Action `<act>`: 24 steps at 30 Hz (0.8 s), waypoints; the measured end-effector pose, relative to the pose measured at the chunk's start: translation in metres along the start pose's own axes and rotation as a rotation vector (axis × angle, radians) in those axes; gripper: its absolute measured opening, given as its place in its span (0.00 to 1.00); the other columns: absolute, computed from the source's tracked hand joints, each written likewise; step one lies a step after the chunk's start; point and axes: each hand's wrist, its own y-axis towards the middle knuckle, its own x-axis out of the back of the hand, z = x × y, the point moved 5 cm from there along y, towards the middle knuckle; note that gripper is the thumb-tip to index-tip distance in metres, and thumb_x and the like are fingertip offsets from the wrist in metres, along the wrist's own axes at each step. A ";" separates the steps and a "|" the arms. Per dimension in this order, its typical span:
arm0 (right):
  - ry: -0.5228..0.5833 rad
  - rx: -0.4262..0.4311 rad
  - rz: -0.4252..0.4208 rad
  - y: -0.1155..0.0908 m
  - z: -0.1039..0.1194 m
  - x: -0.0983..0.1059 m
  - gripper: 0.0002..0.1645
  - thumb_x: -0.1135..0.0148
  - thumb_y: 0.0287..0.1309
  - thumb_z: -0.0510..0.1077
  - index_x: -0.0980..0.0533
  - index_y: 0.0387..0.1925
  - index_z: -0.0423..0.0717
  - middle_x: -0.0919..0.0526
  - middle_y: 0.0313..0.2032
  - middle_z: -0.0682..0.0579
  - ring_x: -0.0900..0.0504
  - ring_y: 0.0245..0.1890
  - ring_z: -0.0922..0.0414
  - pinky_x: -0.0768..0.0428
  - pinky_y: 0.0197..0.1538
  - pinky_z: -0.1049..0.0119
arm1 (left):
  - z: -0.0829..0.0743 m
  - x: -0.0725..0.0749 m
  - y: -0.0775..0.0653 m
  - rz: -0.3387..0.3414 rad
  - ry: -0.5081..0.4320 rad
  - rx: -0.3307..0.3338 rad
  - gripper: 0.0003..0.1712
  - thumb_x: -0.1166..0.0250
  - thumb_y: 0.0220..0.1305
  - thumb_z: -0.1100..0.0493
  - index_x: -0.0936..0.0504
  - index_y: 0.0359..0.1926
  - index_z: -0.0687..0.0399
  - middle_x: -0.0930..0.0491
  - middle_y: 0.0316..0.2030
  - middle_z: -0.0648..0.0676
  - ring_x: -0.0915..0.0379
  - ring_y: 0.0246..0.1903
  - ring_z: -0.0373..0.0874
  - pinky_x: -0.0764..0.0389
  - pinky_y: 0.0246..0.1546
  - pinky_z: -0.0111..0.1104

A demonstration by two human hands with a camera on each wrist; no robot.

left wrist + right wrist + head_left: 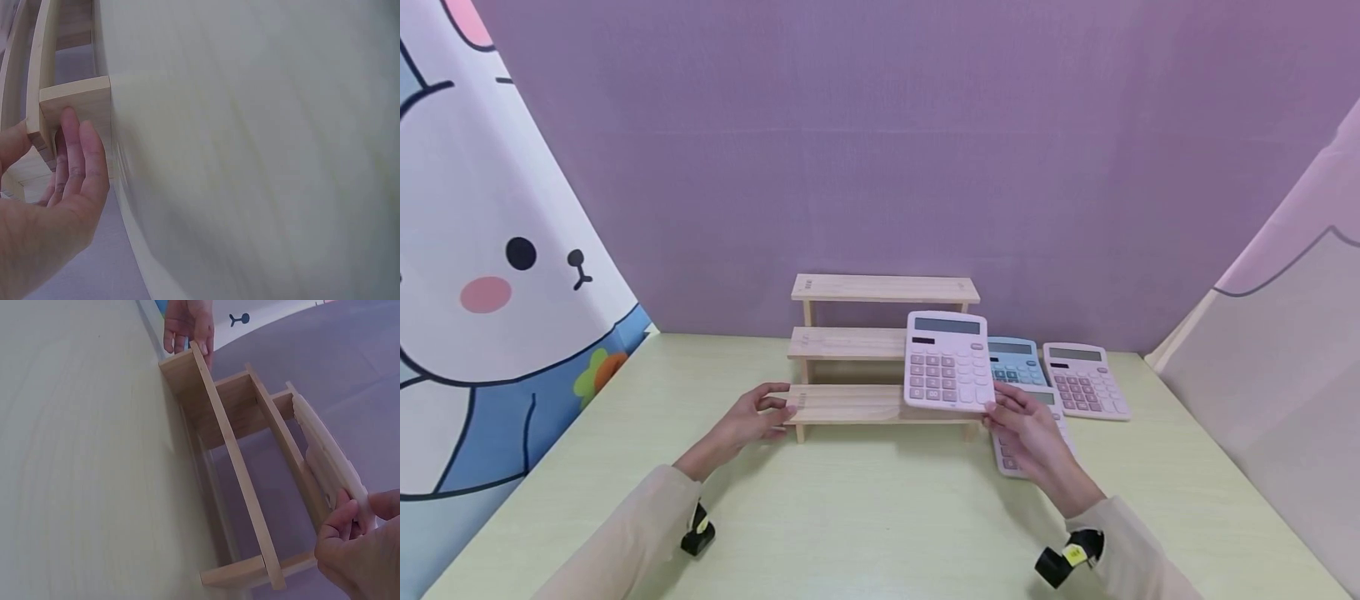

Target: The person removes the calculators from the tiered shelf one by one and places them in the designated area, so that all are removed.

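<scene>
A three-tiered wooden display stand (846, 403) stands toward the back of the table. At its left end my left hand (752, 419) holds the lowest step; in the left wrist view the thumb lies on the board and the other fingers curl beneath it, against the side support (84, 94). My right hand (1030, 432) pinches a pale pink calculator (949, 360) by its lower right corner. Tilted up with its keys facing me, the calculator overlaps the stand's right half in the head view. Seen edge-on from the right wrist, it (334, 456) is beside the upper steps.
Behind my right hand lie a blue calculator (1013, 350), a pink calculator (1086, 379) and another pale calculator (1009, 460) partly covered by the hand. A purple backdrop (880, 167) rises behind the table (880, 517), with printed cloth (490, 358) along the left.
</scene>
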 end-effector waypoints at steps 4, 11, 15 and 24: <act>-0.002 0.008 0.002 -0.003 0.001 0.008 0.34 0.51 0.60 0.29 0.51 0.65 0.33 0.23 0.36 0.57 0.23 0.35 0.65 0.21 0.44 0.76 | 0.000 0.000 -0.001 -0.001 -0.004 0.001 0.32 0.42 0.62 0.62 0.44 0.64 0.64 0.30 0.48 0.63 0.23 0.37 0.43 0.18 0.43 0.40; 0.019 0.026 0.007 -0.009 0.005 0.019 0.29 0.51 0.59 0.28 0.46 0.61 0.36 0.22 0.36 0.56 0.22 0.35 0.64 0.21 0.44 0.74 | 0.001 0.000 -0.001 -0.003 -0.004 0.000 0.32 0.41 0.62 0.62 0.43 0.64 0.63 0.30 0.48 0.63 0.23 0.37 0.43 0.18 0.42 0.39; 0.042 0.045 0.034 -0.012 0.007 0.024 0.26 0.52 0.59 0.28 0.44 0.58 0.37 0.22 0.36 0.54 0.22 0.34 0.63 0.20 0.43 0.74 | 0.001 0.000 -0.001 -0.008 -0.002 0.010 0.32 0.41 0.62 0.62 0.43 0.63 0.63 0.30 0.49 0.63 0.23 0.37 0.44 0.17 0.42 0.38; 0.088 0.077 0.075 -0.019 0.010 0.037 0.22 0.52 0.59 0.28 0.42 0.54 0.40 0.22 0.37 0.53 0.22 0.35 0.62 0.21 0.43 0.75 | 0.001 0.000 -0.001 -0.009 0.004 0.002 0.31 0.42 0.62 0.62 0.43 0.64 0.63 0.30 0.49 0.64 0.23 0.37 0.45 0.17 0.42 0.38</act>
